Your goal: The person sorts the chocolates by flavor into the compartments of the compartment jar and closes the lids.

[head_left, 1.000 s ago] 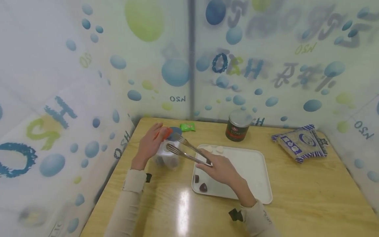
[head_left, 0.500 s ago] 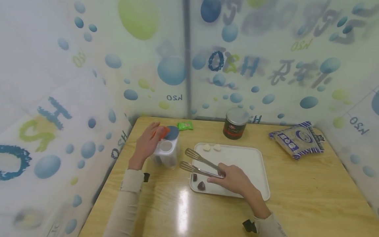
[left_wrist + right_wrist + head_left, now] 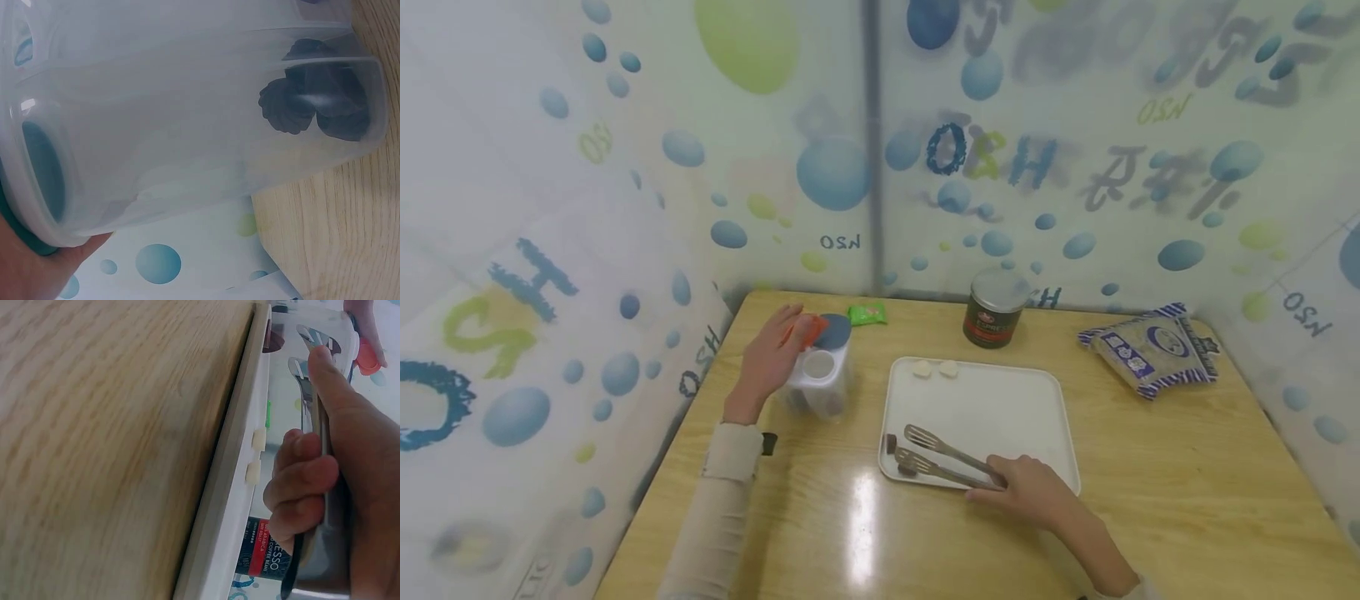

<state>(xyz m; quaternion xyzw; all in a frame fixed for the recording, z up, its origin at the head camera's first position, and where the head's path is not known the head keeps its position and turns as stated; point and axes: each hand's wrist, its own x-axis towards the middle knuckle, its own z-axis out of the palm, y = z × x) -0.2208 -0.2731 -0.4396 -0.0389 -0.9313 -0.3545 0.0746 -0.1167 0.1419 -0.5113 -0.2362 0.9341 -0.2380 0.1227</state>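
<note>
My left hand (image 3: 771, 354) grips the top of a clear compartmented container (image 3: 831, 400), beside its orange lid (image 3: 815, 332) and blue lid (image 3: 835, 333); one round opening shows uncovered. Dark ridged pieces (image 3: 312, 103) lie at the bottom of one compartment in the left wrist view. My right hand (image 3: 1033, 492) holds metal tongs (image 3: 955, 454) by the handles, their slotted tips spread over the near left corner of a white tray (image 3: 992, 408). Beside the tips are two dark brown pieces (image 3: 891, 443), one partly hidden by the tongs. Two cream-coloured pieces (image 3: 922, 369) sit along the tray's far edge.
Behind the tray stands a black espresso tin (image 3: 992, 312) with a silvery lid. A green wrapped packet (image 3: 867, 313) lies near the back edge of the wooden table (image 3: 1180, 467). At the right is a blue-and-white bag (image 3: 1150, 350). Printed curtains (image 3: 1075, 125) close off the back and sides.
My right hand has carried the tongs from over the container's opening, right and toward me, down to the dark pieces on the tray. My left hand has stayed on the container.
</note>
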